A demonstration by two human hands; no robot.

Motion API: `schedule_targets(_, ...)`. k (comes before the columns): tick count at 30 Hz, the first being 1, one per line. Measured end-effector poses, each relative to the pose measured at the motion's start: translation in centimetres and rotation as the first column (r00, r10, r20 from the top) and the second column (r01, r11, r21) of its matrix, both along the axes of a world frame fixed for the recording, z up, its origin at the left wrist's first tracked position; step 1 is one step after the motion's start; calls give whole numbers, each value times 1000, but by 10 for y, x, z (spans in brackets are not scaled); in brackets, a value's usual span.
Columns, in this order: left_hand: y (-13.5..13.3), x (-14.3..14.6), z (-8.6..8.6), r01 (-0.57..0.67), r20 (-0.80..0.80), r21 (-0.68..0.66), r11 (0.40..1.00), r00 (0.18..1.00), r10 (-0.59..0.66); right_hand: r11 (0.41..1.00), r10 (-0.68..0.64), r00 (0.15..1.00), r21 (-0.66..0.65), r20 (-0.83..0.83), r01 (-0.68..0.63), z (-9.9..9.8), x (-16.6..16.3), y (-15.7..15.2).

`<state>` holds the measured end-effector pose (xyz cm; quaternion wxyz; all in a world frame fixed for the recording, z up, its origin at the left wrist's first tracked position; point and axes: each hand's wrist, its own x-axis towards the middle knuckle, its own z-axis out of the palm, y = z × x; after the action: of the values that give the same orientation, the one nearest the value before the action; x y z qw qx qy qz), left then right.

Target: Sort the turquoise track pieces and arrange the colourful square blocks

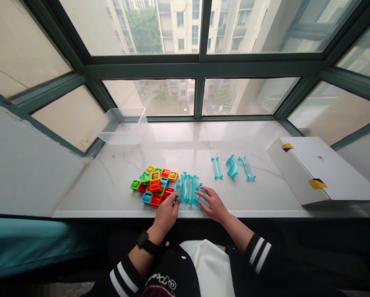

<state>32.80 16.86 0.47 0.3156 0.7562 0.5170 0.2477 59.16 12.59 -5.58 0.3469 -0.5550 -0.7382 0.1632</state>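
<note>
Clear blue pieces [190,189] lie bunched on a windowsill [185,148] beside coloured blocks [155,186], seemingly steadied from both sides: the left hand [166,213] has its grip nearly closed, its hold unclear; the right hand [215,206] is half open, touching them.

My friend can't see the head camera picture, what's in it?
A person's left hand and right hand touch a cluster of clear blue pieces on a white windowsill before big windows. Colorful blocks are piled at left; three separate blue pieces lie at right.
</note>
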Motion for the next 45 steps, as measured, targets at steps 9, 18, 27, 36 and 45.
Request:
schedule_targets(9,-2,5,8,-99,215,-89,991,970,116,1000,4,1000,8,12,-5,0,0,0)
schedule_targets(18,-2,13,-1,-22,493,-518,855,809,320,1000,11,1000,1,12,-11,1,0,0)
schedule_targets(27,-3,17,2,74,527,-692,718,732,432,1000,6,1000,0,20,-6,3,-1,0)
schedule_targets(36,-8,23,5,122,547,-628,769,772,324,1000,11,1000,5,14,-11,4,-1,0)
schedule_targets(45,-11,27,1,139,468,-514,846,872,141,993,-102,986,44,-133,108,14,2,-2)
